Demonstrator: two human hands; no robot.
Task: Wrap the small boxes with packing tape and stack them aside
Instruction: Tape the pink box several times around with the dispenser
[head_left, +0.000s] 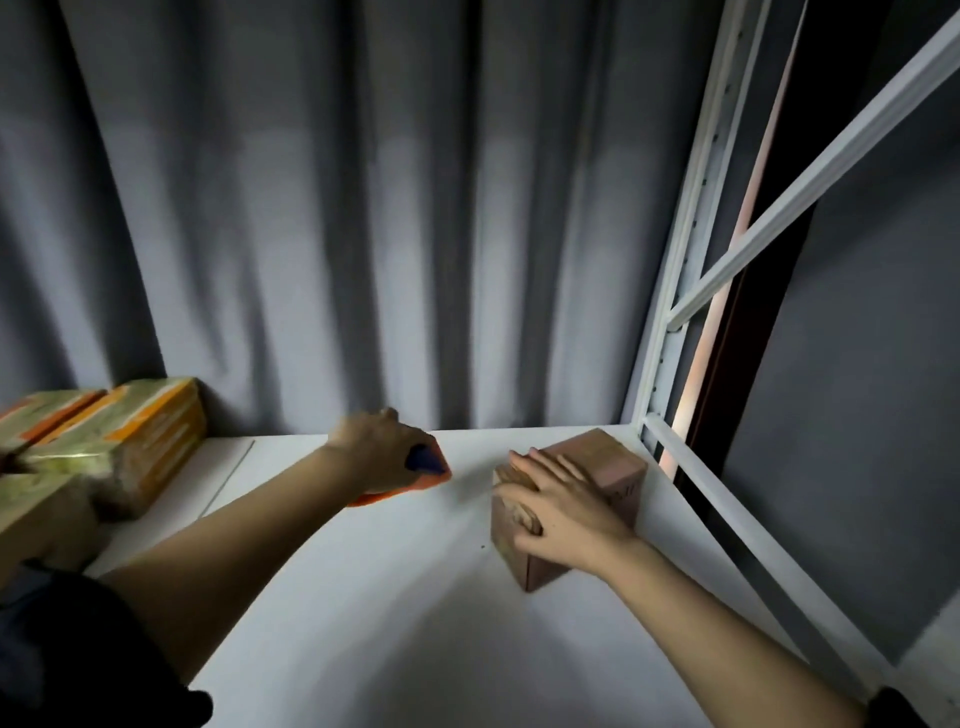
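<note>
A small brown cardboard box (615, 470) lies on the white table (363, 597) near its far right corner. My right hand (558, 506) rests on top of the box with fingers spread flat and the thumb down its left side. My left hand (376, 449) reaches to the middle back of the table and grips an orange tape dispenser with a dark blue handle (423, 470), which sits low on the surface. The dispenser is partly hidden under the hand.
Several boxes wrapped in shiny tape with orange stripes (124, 441) are piled at the far left of the table. A grey curtain (363, 208) hangs behind the table. A white metal frame (691, 291) rises along the right edge.
</note>
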